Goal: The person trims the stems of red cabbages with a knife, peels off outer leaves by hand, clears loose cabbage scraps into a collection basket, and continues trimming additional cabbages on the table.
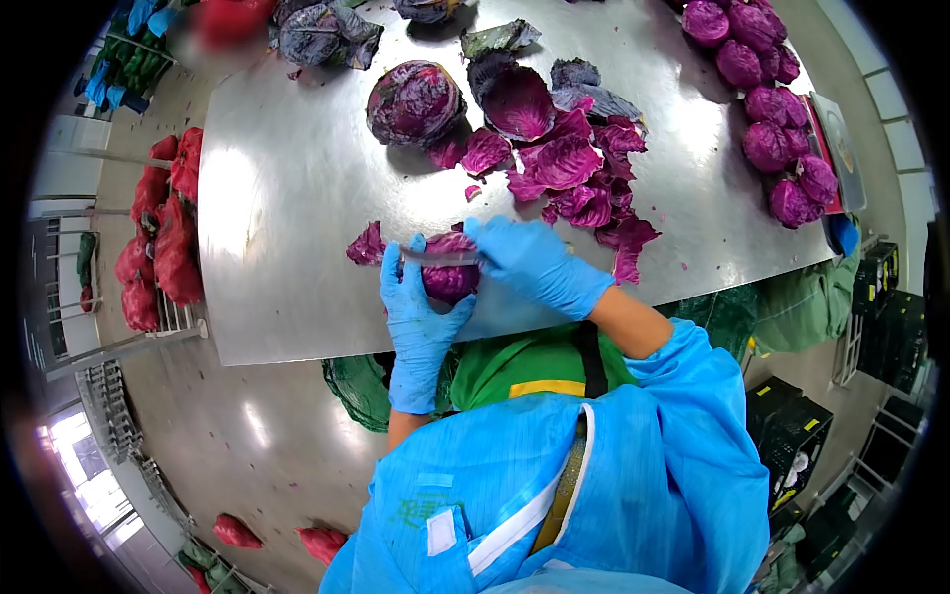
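Observation:
A small red cabbage rests on the metal table near its front edge. My left hand, in a blue glove, is wrapped round the cabbage's left and near side. My right hand, gloved too, grips a knife whose blade lies across the top of the cabbage. The knife's handle is hidden in my fist. Just left of the cabbage lies a loose purple leaf. Beyond my right hand spreads a pile of peeled cabbage leaves.
A larger untrimmed cabbage sits farther back on the steel table. Rows of peeled cabbages line the right edge. Red net sacks stand left of the table. Black crates are on the floor at right.

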A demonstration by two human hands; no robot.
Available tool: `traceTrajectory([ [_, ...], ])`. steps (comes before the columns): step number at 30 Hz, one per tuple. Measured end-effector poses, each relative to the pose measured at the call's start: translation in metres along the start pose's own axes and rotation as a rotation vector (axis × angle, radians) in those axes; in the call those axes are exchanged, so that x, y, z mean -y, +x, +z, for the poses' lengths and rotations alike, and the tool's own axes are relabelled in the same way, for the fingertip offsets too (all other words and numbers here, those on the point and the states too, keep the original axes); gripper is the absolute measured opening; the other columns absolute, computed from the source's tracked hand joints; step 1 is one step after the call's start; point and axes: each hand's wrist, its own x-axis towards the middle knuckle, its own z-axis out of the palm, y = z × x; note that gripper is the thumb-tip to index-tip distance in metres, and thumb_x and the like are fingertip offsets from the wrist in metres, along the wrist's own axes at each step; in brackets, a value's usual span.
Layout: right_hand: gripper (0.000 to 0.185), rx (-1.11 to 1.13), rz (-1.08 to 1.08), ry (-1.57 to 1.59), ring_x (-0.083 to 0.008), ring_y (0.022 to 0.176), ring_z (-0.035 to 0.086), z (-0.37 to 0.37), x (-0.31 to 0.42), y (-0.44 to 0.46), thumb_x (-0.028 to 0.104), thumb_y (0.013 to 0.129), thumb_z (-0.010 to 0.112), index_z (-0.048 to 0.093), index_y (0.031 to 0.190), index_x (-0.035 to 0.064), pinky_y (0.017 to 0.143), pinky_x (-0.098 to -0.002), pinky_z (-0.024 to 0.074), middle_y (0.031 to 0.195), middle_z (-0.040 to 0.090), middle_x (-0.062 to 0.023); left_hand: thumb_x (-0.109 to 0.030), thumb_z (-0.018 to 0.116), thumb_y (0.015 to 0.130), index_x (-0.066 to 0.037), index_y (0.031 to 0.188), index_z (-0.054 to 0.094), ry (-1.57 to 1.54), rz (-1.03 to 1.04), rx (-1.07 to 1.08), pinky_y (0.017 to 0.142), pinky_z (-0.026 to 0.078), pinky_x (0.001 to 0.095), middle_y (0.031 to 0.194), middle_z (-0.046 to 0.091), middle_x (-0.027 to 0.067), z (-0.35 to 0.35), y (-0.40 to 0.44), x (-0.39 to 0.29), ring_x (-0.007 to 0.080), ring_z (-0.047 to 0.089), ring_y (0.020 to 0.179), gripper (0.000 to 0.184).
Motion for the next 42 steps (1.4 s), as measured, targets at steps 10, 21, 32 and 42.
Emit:
traceTrajectory([
  [10,0.045,-0.016,0.261,0.248,-0.0300,0.088,0.064,-0.047,-0.041,-0.003,0.031,0.085,0.067,0.058,0.124,0.0094,0.074,-0.0388,0.0528,0.103,0.060,-0.0142,-0.022,0.085,0.063,-0.009,0.143,0.038,-0.211,-0.026,0.080,0.109,0.034,0.0417,0.141,0.042,0.0203,-0.009,0.002,-0.007,0.0337,0.040,0.132,0.094],
  [21,0.065,0.294,0.994,1.220,-0.0092,0.067,0.057,-0.012,0.008,-0.022,0.042,0.082,0.073,0.054,0.130,0.0026,0.053,-0.0260,0.0484,0.098,0.065,-0.0077,-0.018,0.074,0.069,-0.005,0.140,0.033,-1.602,-0.559,0.027,0.098,0.048,0.0531,0.132,0.048,0.0172,0.001,0.005,0.003,0.0349,0.053,0.119,0.083],
  [32,0.070,-0.028,0.507,0.895,-0.0096,0.074,0.051,0.002,0.026,-0.027,0.031,0.077,0.079,0.050,0.135,0.0069,0.065,-0.0236,0.0461,0.109,0.059,-0.0052,-0.034,0.080,0.074,-0.007,0.136,0.034,-1.389,-0.497,0.061,0.096,0.050,0.0526,0.134,0.046,0.0170,0.010,0.010,0.009,0.0324,0.052,0.120,0.082],
  [42,0.041,-0.042,0.882,1.337,-0.0069,0.066,0.055,0.001,0.025,-0.031,0.011,0.085,0.068,0.056,0.125,0.0061,0.054,-0.0215,0.0463,0.103,0.064,-0.0062,-0.023,0.089,0.060,-0.002,0.145,0.028,-1.118,-0.253,0.140,0.108,0.038,0.0399,0.144,0.036,0.0136,0.004,0.012,-0.007,0.0284,0.040,0.131,0.106],
])
